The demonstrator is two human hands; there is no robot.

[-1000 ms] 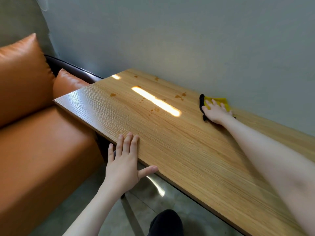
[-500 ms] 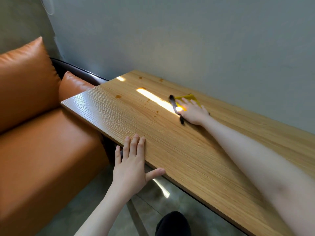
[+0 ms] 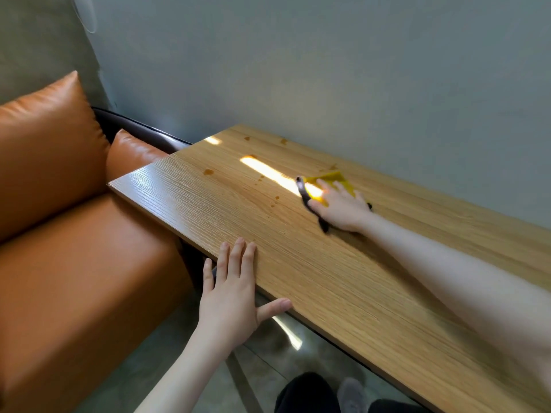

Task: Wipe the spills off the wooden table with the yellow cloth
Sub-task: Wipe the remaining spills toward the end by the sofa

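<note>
Cloth [image 3: 337, 178], yellow with a dark edge, lies flat on the tabletop [image 3: 343, 281] under the right hand [image 3: 343, 208], whose fingers are spread straight and press it down beside the bright strip of reflected light. A second ago cloth and hand sat farther right along the wall side; they have since slid left, over the drops that were there. Brown spills [image 3: 208, 172] remain toward the far-left end. The left hand [image 3: 231, 296] stays flat on the near edge, fingers straight, holding nothing. An orange sofa [image 3: 74, 263] stands left.
</note>
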